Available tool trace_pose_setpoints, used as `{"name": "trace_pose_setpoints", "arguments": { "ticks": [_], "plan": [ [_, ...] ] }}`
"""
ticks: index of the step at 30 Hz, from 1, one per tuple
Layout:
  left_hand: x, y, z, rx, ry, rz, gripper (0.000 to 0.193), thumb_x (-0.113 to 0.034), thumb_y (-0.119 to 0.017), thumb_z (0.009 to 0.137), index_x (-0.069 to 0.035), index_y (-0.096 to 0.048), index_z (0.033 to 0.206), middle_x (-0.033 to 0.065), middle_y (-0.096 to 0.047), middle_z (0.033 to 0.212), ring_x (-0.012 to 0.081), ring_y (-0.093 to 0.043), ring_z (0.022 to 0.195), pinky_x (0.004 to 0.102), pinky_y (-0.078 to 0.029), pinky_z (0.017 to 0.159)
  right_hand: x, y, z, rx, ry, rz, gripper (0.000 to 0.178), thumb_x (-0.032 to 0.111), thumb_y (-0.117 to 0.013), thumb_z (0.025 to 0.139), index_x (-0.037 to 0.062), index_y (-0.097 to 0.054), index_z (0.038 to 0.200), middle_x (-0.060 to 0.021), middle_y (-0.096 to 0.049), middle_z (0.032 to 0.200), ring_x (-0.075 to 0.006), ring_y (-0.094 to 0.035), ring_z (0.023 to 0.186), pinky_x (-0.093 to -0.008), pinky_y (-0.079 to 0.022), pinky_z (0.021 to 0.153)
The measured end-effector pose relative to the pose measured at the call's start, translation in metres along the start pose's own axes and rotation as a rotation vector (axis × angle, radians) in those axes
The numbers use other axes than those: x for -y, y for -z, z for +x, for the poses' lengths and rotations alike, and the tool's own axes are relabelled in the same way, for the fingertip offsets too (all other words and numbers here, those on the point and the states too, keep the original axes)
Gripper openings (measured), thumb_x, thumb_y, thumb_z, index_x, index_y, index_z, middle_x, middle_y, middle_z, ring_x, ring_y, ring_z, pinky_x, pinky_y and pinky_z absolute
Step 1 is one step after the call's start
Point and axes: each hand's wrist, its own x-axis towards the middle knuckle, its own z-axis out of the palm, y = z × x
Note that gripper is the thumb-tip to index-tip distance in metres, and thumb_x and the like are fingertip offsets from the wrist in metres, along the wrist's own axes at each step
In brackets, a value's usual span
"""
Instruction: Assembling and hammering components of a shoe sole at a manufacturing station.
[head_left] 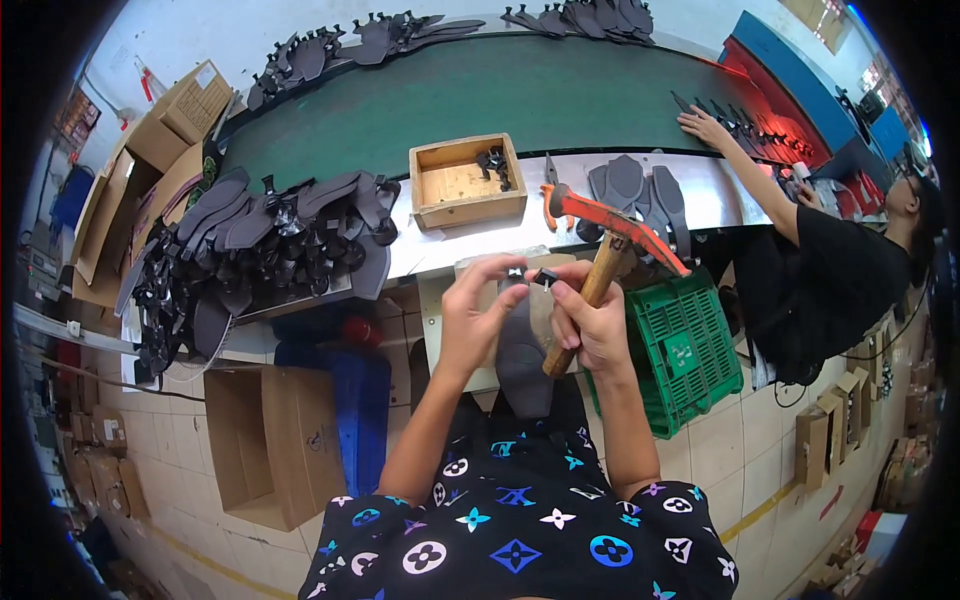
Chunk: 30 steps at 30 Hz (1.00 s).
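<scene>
My right hand (597,325) is closed round the wooden handle of a hammer (599,268), whose red-orange head points up and away. Between its thumb and forefinger is a small black piece (545,277) with a light pin-like tip. Close beside it, my left hand (478,308) curls thumb and fingers around a small dark, shiny end (516,272). Whether that end belongs to the sole below is hard to see. A dark grey shoe sole (523,370) lies lengthwise under both hands, over my lap.
A wooden box (466,213) holds small black parts; orange-handled pliers (549,207) lie beside it. Heeled soles (290,230) are heaped at left. A green conveyor belt (480,100) runs behind. A green crate (685,350) stands right, near a seated person (830,270) reaching over the belt.
</scene>
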Motion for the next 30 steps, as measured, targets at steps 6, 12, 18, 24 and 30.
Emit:
{"name": "trace_pose_setpoints", "arguments": {
  "ticks": [6,12,18,24,30],
  "plan": [
    [-0.034,-0.023,-0.017,-0.179,0.084,-0.348,0.024,0.001,-0.066,0.089,0.002,-0.068,0.113,0.0118,-0.063,0.117,0.0199,-0.063,0.105,0.0309,-0.054,0.093,-0.025,-0.006,-0.009,-0.064,0.053,-0.051,0.016,0.009,-0.066,0.093,0.0002,-0.065,0.106,-0.0103,-0.065,0.109,-0.0066,-0.046,0.043,-0.0208,-0.036,0.040],
    [-0.058,-0.003,-0.021,-0.011,0.230,-0.254,0.029,-0.002,-0.070,0.088,-0.001,-0.069,0.117,0.0084,-0.065,0.107,0.0116,-0.063,0.090,0.0240,-0.053,0.074,-0.012,-0.001,-0.017,-0.059,0.007,-0.042,0.022,0.018,-0.067,0.093,-0.0013,-0.065,0.105,-0.0045,-0.060,0.074,-0.0071,-0.044,0.041,-0.0215,-0.034,0.039],
    [-0.078,0.010,-0.011,0.175,0.045,0.076,0.062,0.003,-0.071,0.084,-0.003,-0.048,0.142,0.0045,-0.065,0.092,0.0051,-0.053,0.071,0.0188,-0.044,0.060,0.004,0.002,-0.021,-0.015,0.018,-0.127,0.026,0.022,-0.070,0.092,-0.0006,-0.067,0.103,0.0016,-0.050,0.052,-0.0064,-0.041,0.038,-0.0208,-0.030,0.038],
    [-0.063,0.012,-0.005,0.182,-0.005,0.123,0.096,0.002,-0.073,0.080,0.000,-0.012,0.155,0.0051,-0.064,0.086,0.0112,-0.049,0.063,0.0249,-0.047,0.061,0.022,-0.003,-0.014,-0.033,-0.078,-0.481,0.020,0.014,-0.073,0.087,-0.0013,-0.068,0.098,0.0019,-0.052,0.055,-0.0036,-0.040,0.038,-0.0197,-0.027,0.037],
    [-0.017,0.007,0.000,0.104,-0.181,0.216,0.089,-0.006,-0.075,0.081,-0.002,-0.022,0.153,0.0093,-0.065,0.098,0.0220,-0.058,0.080,0.0324,-0.050,0.078,0.012,0.017,0.006,0.011,-0.224,-0.519,0.020,0.014,-0.074,0.085,-0.0007,-0.069,0.099,0.0033,-0.055,0.059,-0.0022,-0.041,0.041,-0.0193,-0.028,0.038]
  ]
}}
